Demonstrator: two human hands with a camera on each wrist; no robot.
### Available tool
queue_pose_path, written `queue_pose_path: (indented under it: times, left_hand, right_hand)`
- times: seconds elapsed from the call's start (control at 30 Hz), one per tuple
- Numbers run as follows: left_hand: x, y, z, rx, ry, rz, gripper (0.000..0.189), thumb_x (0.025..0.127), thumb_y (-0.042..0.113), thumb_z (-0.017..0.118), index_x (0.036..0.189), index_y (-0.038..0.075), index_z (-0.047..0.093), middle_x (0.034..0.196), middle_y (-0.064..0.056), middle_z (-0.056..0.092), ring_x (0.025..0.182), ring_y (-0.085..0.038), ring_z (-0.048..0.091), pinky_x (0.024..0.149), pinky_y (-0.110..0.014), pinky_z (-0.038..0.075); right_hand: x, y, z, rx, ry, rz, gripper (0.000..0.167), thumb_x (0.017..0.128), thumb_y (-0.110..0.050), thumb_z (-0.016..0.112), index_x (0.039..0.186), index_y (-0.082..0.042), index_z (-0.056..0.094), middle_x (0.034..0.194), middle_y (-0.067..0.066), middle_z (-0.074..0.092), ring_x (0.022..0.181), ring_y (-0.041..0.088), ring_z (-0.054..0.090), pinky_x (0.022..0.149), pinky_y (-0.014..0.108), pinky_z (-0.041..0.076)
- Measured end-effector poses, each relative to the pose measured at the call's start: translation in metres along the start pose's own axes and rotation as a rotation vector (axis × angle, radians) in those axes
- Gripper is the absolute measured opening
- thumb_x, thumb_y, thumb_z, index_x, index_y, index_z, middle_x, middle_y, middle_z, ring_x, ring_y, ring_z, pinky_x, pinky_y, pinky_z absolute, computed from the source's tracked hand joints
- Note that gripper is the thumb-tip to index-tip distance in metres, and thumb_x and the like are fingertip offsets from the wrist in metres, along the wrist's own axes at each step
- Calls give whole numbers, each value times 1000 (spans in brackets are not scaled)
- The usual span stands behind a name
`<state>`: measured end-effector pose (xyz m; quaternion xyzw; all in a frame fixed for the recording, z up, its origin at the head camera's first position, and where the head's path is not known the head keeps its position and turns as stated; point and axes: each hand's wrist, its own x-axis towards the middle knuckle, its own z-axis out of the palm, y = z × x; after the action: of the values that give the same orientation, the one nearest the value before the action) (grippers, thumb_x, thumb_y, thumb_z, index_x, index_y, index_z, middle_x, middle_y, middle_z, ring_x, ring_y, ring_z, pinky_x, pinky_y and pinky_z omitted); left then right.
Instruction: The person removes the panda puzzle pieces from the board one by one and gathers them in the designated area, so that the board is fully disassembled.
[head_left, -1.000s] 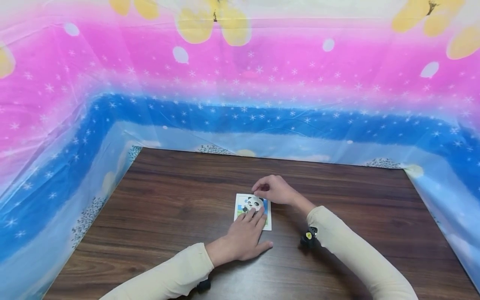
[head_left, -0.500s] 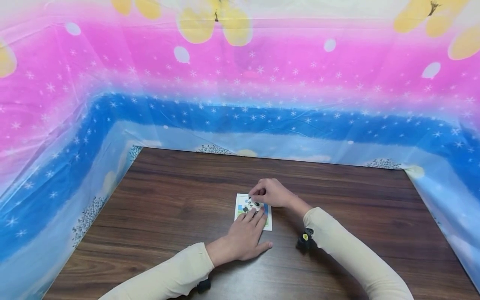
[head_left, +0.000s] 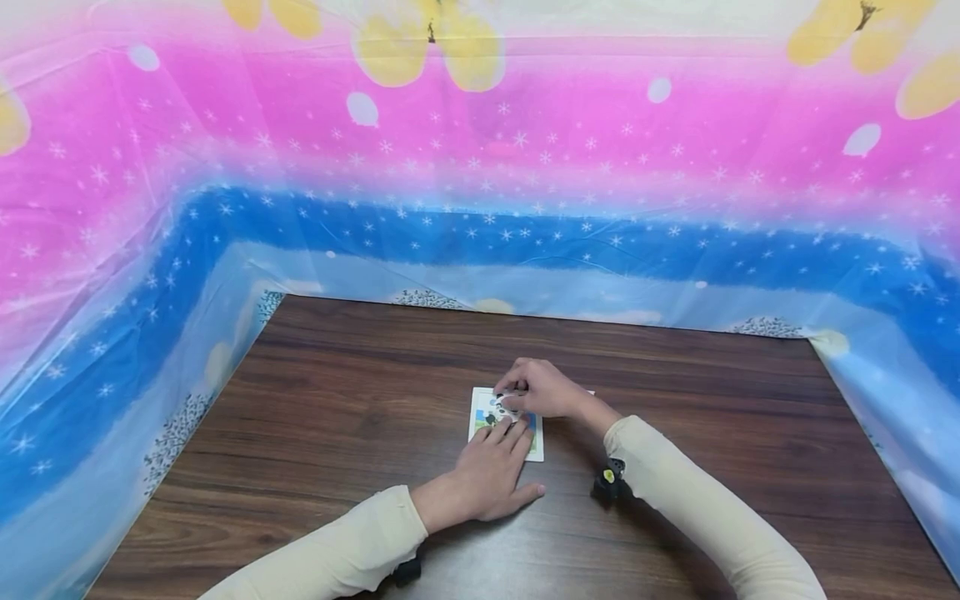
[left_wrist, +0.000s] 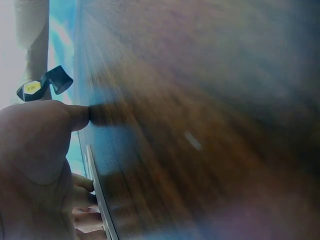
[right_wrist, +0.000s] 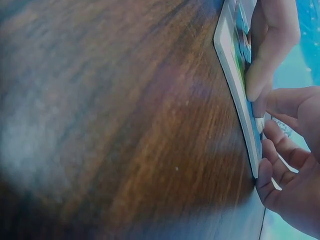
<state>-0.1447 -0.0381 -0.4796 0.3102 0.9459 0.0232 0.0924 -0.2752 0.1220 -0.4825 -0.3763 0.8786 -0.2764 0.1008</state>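
A small white-framed panda puzzle (head_left: 478, 412) lies flat on the table. My left hand (head_left: 491, 477) rests on its lower part, fingers straight and spread, thumb out on the table side. At the upper part, my right hand (head_left: 543, 387) curls its thumb and forefinger over the panda's head. In the right wrist view, a small white puzzle piece (right_wrist: 259, 124) shows between the thumb and fingers of the right hand (right_wrist: 300, 145), close over the board's blue area. The panda's face is mostly hidden by the hands. The left wrist view shows the board's edge (left_wrist: 102, 200) beneath the fingertips.
The dark wood table (head_left: 337, 400) stretches around the puzzle on all sides. A printed pink and blue cloth (head_left: 480, 183) hangs behind it and along the sides. Black wrist cameras (head_left: 609, 482) sit under both sleeves.
My right hand has moved a little left and down, from the puzzle's upper right corner onto the panda's head. The left hand has stayed in place.
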Motion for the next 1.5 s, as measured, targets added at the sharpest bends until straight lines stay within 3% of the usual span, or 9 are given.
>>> queue_pose_path:
  times: [0.23,0.5,0.73,0.97,1.5]
  left_hand:
    - [1,1,-1,5,-8,8,83,103,63,39,161,5,26,169,-11,23,155,-30,23,121,-48,30]
    - [1,1,-2,-11,-2,6,84,103,63,41,161,5,27,169,-12,23,155,-31,24,121,-48,30]
    - [1,1,-2,-12,-1,0,84,103,63,41,161,5,27,169,-12,21,155,-31,23,121,-49,31]
    - [0,1,-1,-24,-11,-7,83,103,63,41,161,6,29,170,-12,21,155,-32,23,121,-50,30]
    - [1,2,1,-1,-16,-8,82,104,63,37,162,6,26,170,-11,18,155,-30,22,121,-48,30]
  right_hand:
    - [-2,-1,-1,48,22,38,14,99,-17,68,110,-18,77,99,-6,65,82,9,58,74,30,51]
    - [-5,-2,-2,145,32,60,14,99,-13,69,112,-13,75,91,-9,72,82,6,66,74,28,55]
    - [-12,-4,-11,143,108,62,10,97,-20,72,105,-16,77,89,-10,72,82,7,66,75,28,56]
    - [-33,13,-31,109,184,104,10,98,-21,72,104,-18,78,90,-10,73,80,7,66,71,29,56]
    - [-88,51,-67,45,214,239,12,99,-21,70,105,-22,80,98,-8,77,87,9,69,75,33,57]
